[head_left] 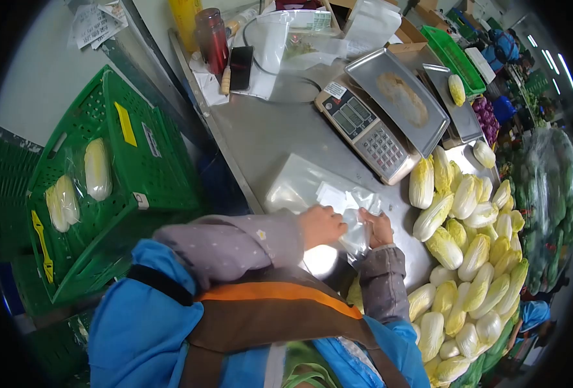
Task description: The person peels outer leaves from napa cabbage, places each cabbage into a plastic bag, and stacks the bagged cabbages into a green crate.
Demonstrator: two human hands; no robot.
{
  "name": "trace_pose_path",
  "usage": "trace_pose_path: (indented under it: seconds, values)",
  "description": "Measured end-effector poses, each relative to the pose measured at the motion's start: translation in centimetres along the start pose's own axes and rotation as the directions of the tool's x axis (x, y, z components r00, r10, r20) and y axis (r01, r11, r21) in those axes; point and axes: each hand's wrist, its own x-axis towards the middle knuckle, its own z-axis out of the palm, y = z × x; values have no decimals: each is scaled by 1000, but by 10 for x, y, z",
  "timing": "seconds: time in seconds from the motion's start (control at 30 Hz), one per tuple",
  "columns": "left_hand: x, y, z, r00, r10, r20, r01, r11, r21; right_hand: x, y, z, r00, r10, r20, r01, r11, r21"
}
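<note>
A stack of clear plastic bags (pixel 293 184) lies on the metal table in front of me. My left hand (pixel 323 226) has its fingers curled at the near edge of the bags, closed on the plastic. Close by on the right, my right hand (pixel 378 227) pinches a crumpled clear plastic bag (pixel 356 240), which hangs between both hands over the table's near side. A white label shows through the plastic. Part of the gripped edge is hidden by my fingers.
A digital scale (pixel 364 126) stands beyond the bags. Many napa cabbages (pixel 474 258) are heaped at right. On the left, a green crate (pixel 128 194) holds bagged cabbages (pixel 97 169). A phone (pixel 241 68) and red bottle (pixel 212 42) sit at the back.
</note>
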Motion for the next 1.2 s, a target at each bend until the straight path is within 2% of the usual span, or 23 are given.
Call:
trace_pose_path:
  seconds: [0.03,0.1,0.13,0.27,0.43,0.5,0.53,0.57,0.63,0.67,0.77,0.83,0.9,0.97,1.0,1.1,1.17,1.2]
  values:
    - [-8,-4,23,1000,0,1,0,1000,0,11,16,-10,1000,-2,5,2,1000,-18]
    - [-29,-14,54,993,22,-113,-22,1000,3,12,28,-9,995,-92,-43,85,988,-132]
    - [-37,-11,64,995,-4,-99,4,1000,-4,13,29,-10,995,-84,-44,78,988,-136]
    - [-55,-12,51,987,-61,-149,60,998,-7,10,33,-15,995,-93,-17,90,987,-134]
    - [-66,-19,54,984,-169,-58,172,984,52,11,39,-18,995,-89,53,94,991,-95]
    - [-58,-22,47,978,-190,-91,194,980,45,-6,26,-3,982,12,-190,-6,1000,30]
    - [-53,-24,43,967,-223,-124,229,973,36,7,32,-22,997,71,29,-73,993,91]
    - [-50,-26,44,968,-216,-130,222,974,38,0,30,-22,998,61,26,-63,994,93]
    - [-47,-34,50,961,-106,-255,152,974,168,-12,28,-16,994,28,103,-39,994,107]
    - [-45,-38,56,959,-103,-263,152,972,177,-26,21,-5,998,9,70,-14,998,64]
    - [-44,-38,65,967,-120,-223,157,975,156,-24,30,-11,994,44,102,-51,996,73]
    - [-38,-37,55,977,-202,-63,208,972,111,-26,35,-11,994,38,101,-46,995,86]
    - [-36,-37,55,981,-180,-71,188,974,127,-25,39,-11,995,34,98,-44,994,102]
    - [-36,-37,56,986,-156,-66,164,976,141,-24,44,-9,984,14,175,-35,992,119]
    - [-36,-37,57,986,-132,-103,147,976,162,-23,49,-7,988,-49,145,40,997,65]
    - [-39,-43,64,980,-58,-191,96,975,199,-19,57,-6,990,-109,90,111,994,-10]
    - [-41,-50,61,970,-10,-242,65,974,218,-17,59,-5,989,-130,76,127,991,39]
    - [-42,-53,57,980,-17,-199,61,975,215,-16,60,-7,993,-102,62,98,993,71]
